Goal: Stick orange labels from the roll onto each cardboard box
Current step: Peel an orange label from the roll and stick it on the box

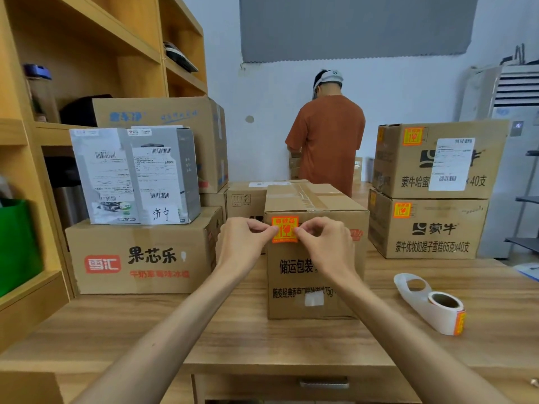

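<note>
While both hands are raised to the near face of a plain brown cardboard box point(315, 269) that stands in the middle of the light wooden table point(262, 330), a square orange label point(285, 229) with red print sits at the top of this face, just under the upper edge and toward its left side. The left hand point(245, 243) holds the orange label at its left edge and the right hand point(323, 243) holds it at its right edge. On each hand the thumb and forefinger are closed together on that edge, and the other fingers are curled in. Whether the label lies fully flat on the cardboard, I cannot tell. The white roll of labels point(444, 312), with orange showing at its near end, lies on the table to the right of the box and apart from it, and a loose strip of empty white backing curls away on its far left side. Farther right, two large brown stacked boxes point(437, 199) each carry an orange sticker in the upper left corner of the near face. On the left, a wide brown box with a red logo point(140, 258) carries a grey and white carton point(134, 176) covered with shipping papers. At the far side a person in a rust-coloured shirt point(328, 141) stands with the back turned.
</note>
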